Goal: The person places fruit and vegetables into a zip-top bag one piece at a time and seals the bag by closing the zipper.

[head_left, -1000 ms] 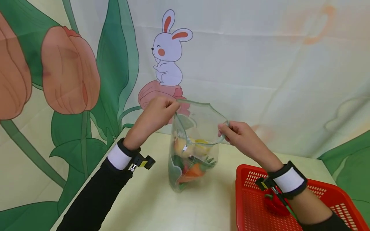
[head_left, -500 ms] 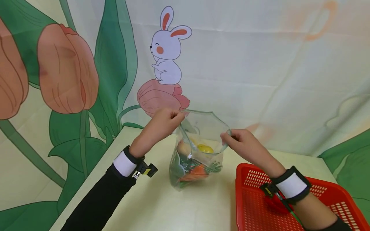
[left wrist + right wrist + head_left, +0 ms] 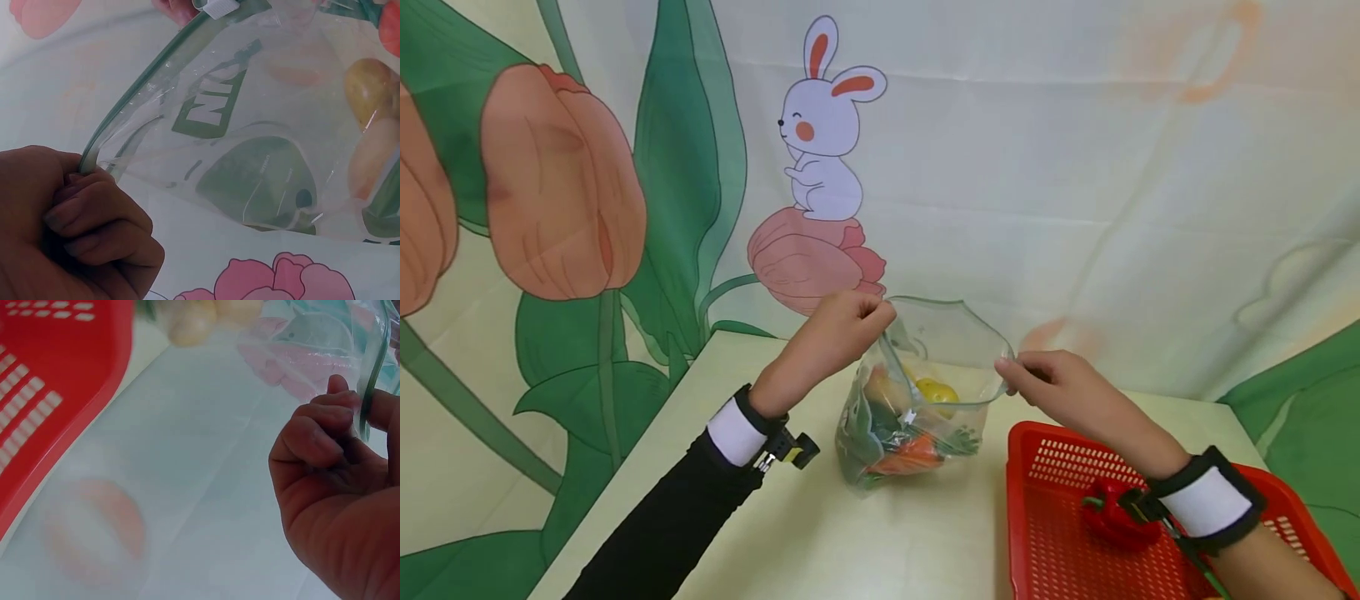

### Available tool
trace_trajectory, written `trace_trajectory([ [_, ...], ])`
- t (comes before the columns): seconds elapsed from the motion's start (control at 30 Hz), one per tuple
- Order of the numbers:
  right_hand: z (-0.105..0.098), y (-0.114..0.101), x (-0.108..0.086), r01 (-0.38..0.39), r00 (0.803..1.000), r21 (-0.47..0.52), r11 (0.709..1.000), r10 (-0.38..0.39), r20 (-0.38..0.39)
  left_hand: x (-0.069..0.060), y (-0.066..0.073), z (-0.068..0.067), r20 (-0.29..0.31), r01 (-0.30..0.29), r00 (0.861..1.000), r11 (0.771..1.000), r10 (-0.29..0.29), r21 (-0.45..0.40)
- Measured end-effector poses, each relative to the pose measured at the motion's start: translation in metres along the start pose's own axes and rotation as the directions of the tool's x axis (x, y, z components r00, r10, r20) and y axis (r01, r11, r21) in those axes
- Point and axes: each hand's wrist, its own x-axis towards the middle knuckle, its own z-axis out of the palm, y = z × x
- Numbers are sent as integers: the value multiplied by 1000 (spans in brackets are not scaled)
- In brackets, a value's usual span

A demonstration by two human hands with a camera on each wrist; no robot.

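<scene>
Bag [image 3: 895, 425], just one, is pinched by left hand [image 3: 842, 329] and right hand [image 3: 1063, 383] near one basket [image 3: 1020, 508].

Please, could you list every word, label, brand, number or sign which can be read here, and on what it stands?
"NI": probably these white letters, in a green block on the clear bag; tilted, so I cannot confirm the whole word.
Tiny marks on the bag's rounded green patch: too small and blurred to read.
Red basket and backdrop: no readable text.
</scene>
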Motion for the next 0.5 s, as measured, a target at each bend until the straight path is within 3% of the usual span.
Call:
trace_trajectory([
  [0.2,-16,25,-31,-51,996,-53,997,55,72,1,5,5,-2,-45,999,999,45,16],
  [0.3,-23,45,-53,-58,983,-75,995,71,170,2,7,7,10,-51,999,999,51,13],
  [0.4,-24,67,-74,-47,953,-53,997,61,297,3,8,8,20,-56,998,998,55,10],
  [0.5,-18,88,-92,-47,904,-4,999,44,425,4,9,8,23,-65,998,998,65,10],
])
